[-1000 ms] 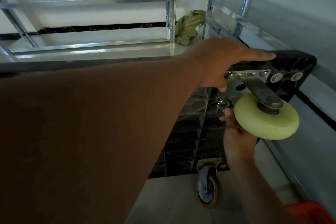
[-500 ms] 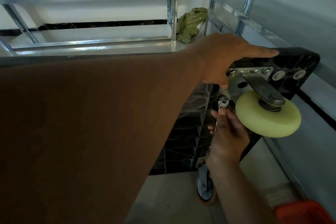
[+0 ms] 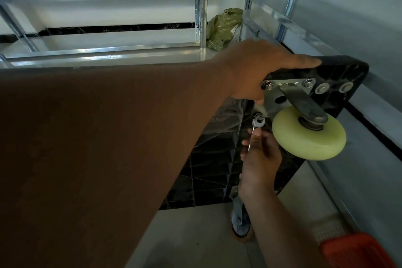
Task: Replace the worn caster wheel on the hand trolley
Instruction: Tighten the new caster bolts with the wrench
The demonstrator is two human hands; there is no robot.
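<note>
The black trolley deck (image 3: 339, 72) stands on its edge with its ribbed underside toward me. A pale yellow caster wheel (image 3: 313, 135) hangs from a metal mounting plate (image 3: 289, 86) bolted near the deck's top corner. My left hand (image 3: 258, 69) grips the deck's top edge, thumb stretched along it. Below the plate, my right hand (image 3: 260, 156) holds a small silver wrench (image 3: 256, 125), its ring end set on a bolt at the plate's lower left corner. A second caster (image 3: 240, 222), grey with an orange tread, sits at the deck's bottom, partly hidden by my right forearm.
Metal shelving racks (image 3: 201, 6) stand behind and to the right. A crumpled green bag (image 3: 221, 28) lies in the corner between them. An orange basket (image 3: 356, 250) sits on the floor at the lower right. My left forearm fills the left of the view.
My right hand has drawn back down from behind the yellow wheel, so the wrench now shows, seated on the lower left bolt. My left hand has kept its grip on the deck.
</note>
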